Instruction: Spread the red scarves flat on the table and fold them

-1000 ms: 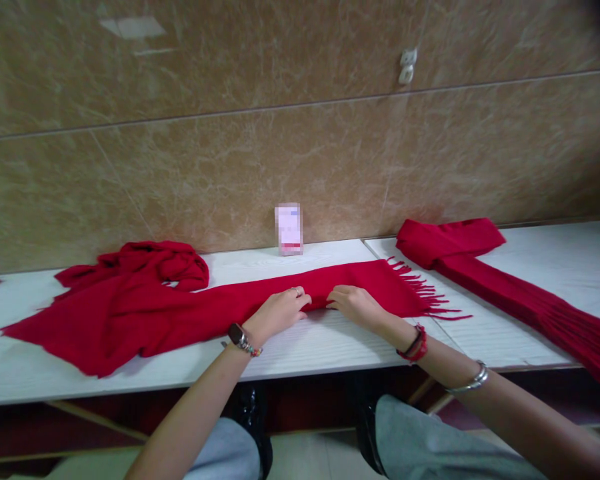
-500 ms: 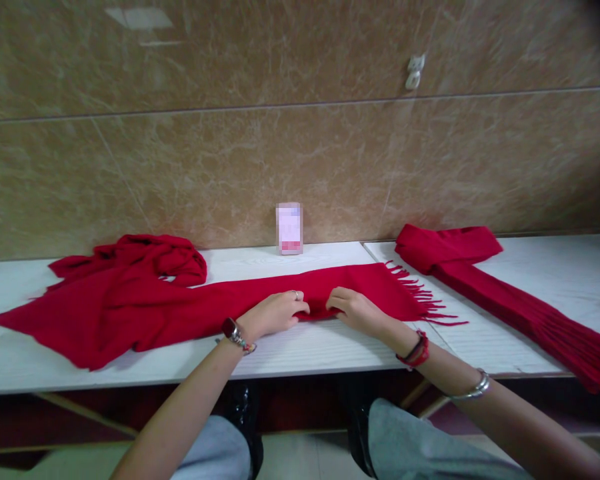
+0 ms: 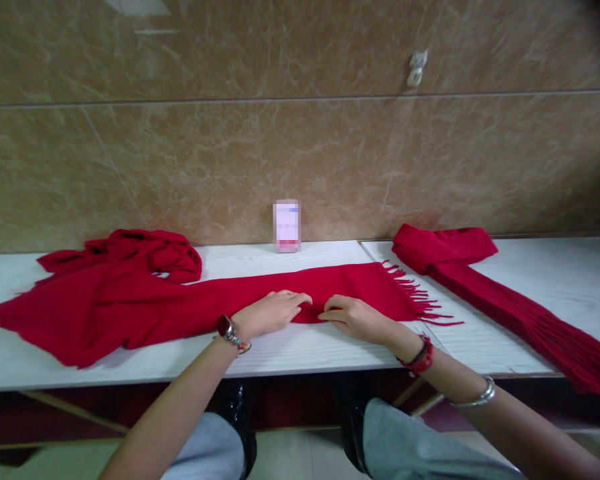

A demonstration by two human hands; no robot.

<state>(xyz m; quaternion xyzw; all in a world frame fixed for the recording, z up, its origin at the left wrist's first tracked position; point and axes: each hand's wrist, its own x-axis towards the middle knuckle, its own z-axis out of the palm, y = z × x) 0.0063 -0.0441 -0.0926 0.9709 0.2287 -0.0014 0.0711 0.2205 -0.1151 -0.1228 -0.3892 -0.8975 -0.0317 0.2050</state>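
Note:
A long red scarf lies across the white bench top, its fringed end to the right and its left part loosely bunched. Over the near edge of its flat stretch rests my left hand, fingers stretched and thumb apart. Facing it a short gap away, my right hand touches the same edge, with thumb and fingers slightly parted. The cloth between the two hands lies nearly flat. My palms are turned down, so their undersides are hidden.
A second red scarf, folded over at its top, lies to the right with its fringe by the front edge. A blurred phone-like object leans on the marble wall. A small white cat-shaped hook is fixed higher up.
The fingers of both my hands have loosened and spread a little at the scarf's near edge. The view has shifted slightly; the scarves lie as before.

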